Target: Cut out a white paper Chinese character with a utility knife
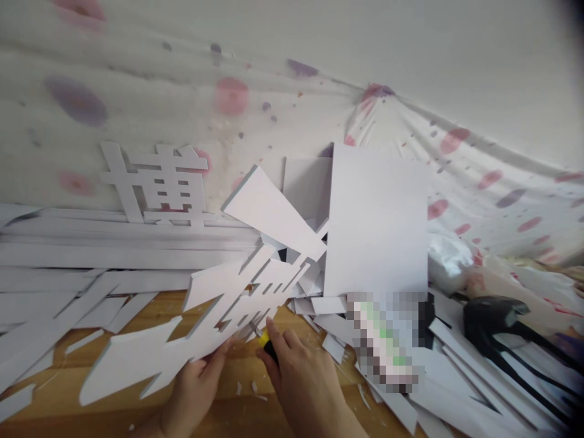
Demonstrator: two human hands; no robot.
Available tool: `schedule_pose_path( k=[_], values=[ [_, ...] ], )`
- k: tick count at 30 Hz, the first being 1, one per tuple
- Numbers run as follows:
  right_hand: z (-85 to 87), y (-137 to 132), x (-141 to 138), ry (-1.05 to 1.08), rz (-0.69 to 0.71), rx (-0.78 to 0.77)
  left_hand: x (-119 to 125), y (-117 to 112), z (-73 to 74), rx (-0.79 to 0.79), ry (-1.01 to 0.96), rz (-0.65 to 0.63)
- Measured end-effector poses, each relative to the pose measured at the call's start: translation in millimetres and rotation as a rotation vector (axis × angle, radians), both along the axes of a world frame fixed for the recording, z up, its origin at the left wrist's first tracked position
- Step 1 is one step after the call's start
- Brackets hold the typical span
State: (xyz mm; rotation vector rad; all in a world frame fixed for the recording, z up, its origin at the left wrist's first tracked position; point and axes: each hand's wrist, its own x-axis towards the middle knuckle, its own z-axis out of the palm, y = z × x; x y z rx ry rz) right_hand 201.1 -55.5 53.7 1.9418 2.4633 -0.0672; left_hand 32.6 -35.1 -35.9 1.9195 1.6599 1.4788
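- In the head view, we have a white cut-out (228,292) in front of us, slanting from the lower left up towards the middle, above the wooden table (228,398), with several narrow slots through it.
- Our left hand (196,380) grips the near edge of this piece, thumb and forefinger clamped on it; we cannot see the other fingers clearly.
- Our right hand (305,374) is closed around a yellow-and-black cutter (268,345), forefinger stretched along the handle, and the metal tip points at the slotted part of the cut-out. We cannot tell whether the tip touches it.
- Just beyond, a broad white wedge (269,210) slants down to the right; we cannot tell whether it belongs to the same piece.
- Farther left, a white character (171,161) stands upright against the spotted cloth (150,91), just behind long white strips (114,255).
- To the right of the wedge stands a large white panel (378,219), with small offcuts (335,348) scattered near its foot.
- At the far right we see a clear plastic bag (449,252) and a black object (495,310) with long thin parts, lying near more white pieces; a patch beside these is blurred into squares.
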Motion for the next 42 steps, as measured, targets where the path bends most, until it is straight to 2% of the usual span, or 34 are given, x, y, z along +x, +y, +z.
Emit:
schedule_pose_path(
  k=[4,10,15,24,33,42],
  values=[
    [3.8,1,2,0.078,-0.037,-0.079,2,-1,8.0,0.025,-0.001,0.012],
    [13.9,3,11,0.404,-0.070,-0.230,3,2,12.9,0.005,-0.084,0.004],
    [9.1,8,11,0.579,-0.093,-0.315,4,1,13.6,-0.037,-0.143,-0.013],
    [8.6,9,5,0.556,-0.145,-0.347,6,1,18.2,-0.075,-0.208,-0.059],
    [10.6,5,6,0.566,-0.089,-0.344,5,1,16.8,-0.102,-0.225,-0.056],
    [5.2,9,5,0.547,-0.094,-0.296,7,3,23.8,-0.108,-0.291,-0.046]
  ],
)
